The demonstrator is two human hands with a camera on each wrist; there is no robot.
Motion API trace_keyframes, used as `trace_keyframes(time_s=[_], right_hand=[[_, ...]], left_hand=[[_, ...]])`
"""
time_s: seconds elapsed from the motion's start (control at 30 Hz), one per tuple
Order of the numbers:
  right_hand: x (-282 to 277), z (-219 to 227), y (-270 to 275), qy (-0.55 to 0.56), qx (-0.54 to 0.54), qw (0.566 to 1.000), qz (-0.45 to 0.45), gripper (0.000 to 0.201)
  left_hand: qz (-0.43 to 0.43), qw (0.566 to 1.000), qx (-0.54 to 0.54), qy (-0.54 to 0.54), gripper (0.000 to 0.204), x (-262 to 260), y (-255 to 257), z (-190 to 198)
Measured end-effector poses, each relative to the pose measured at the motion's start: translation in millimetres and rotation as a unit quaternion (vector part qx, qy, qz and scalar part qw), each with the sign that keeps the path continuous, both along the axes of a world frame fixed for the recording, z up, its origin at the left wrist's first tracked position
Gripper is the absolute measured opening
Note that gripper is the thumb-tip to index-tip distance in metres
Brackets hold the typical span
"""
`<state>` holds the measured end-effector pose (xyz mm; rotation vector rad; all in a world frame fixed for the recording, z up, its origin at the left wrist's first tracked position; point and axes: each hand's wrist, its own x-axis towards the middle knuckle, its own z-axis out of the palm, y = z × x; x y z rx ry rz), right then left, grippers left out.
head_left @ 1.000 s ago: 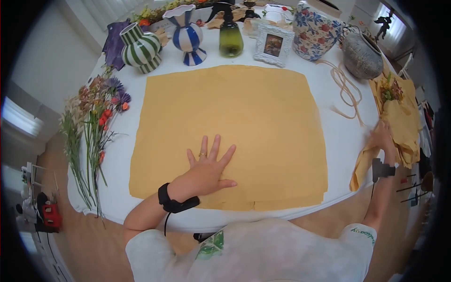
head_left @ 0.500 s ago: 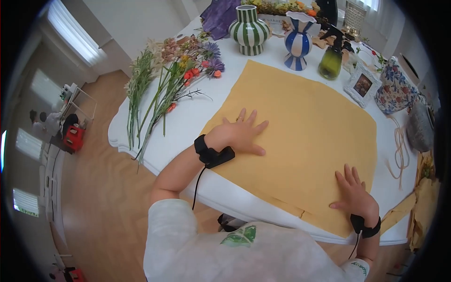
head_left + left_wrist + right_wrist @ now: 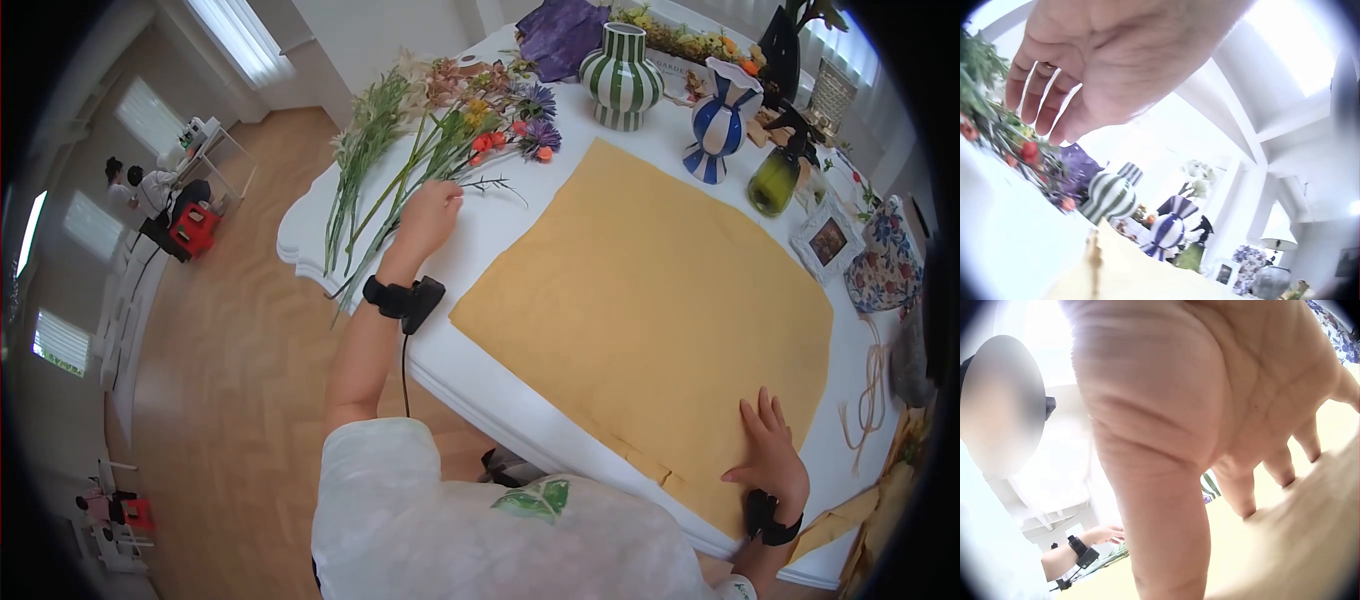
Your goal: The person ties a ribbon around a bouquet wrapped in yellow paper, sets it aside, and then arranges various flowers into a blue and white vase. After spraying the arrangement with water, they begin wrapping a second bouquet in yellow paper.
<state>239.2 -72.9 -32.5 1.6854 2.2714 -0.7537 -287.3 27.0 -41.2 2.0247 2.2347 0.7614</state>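
Note:
A large sheet of tan wrapping paper [image 3: 650,310] lies flat across the white table. On its near right part rests my right hand [image 3: 770,450], fingers spread and fingertips touching the sheet in the right wrist view. My left hand [image 3: 430,220] is over the long green stems [image 3: 365,190] of loose flowers left of the paper. Its fingers [image 3: 1054,100] bend loosely in the left wrist view, with nothing between them. Purple blooms [image 3: 540,135] and red ones [image 3: 487,143] lie just beyond that hand.
Along the back stand a green-striped vase [image 3: 622,80], a blue-striped vase [image 3: 718,125], a green glass bottle [image 3: 773,183] and a white picture frame [image 3: 828,240]. Twine [image 3: 873,390] lies at the right, near more folded tan paper [image 3: 840,520]. Purple wrapping [image 3: 560,38] sits behind the flowers.
My right hand has come from the paper pile at the right onto the sheet. My left hand has left the sheet and moved left to the flower stems. The view has turned left.

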Motion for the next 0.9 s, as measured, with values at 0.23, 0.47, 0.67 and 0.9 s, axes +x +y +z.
trace_keyframes(time_s=[0.23,0.47,0.67,0.9], right_hand=[[8.9,-2.8,-1.0,0.045,0.024,0.998,0.022,0.102],[-0.2,-1.5,-0.9,0.046,0.030,0.998,0.039,0.099],[-3.9,1.1,-0.8,0.031,0.036,0.998,0.048,0.098],[-2.0,-0.8,-0.6,0.035,0.045,0.997,0.058,0.096]], left_hand=[[0.174,0.975,0.064,0.120,0.015,-81.1,-3.9,-32.5],[0.160,0.985,0.055,0.032,0.014,-85.2,6.7,-42.6],[0.156,0.976,0.150,-0.002,0.011,-87.3,10.1,-36.5],[0.155,0.970,0.183,-0.025,0.012,-75.9,1.7,-13.8]])
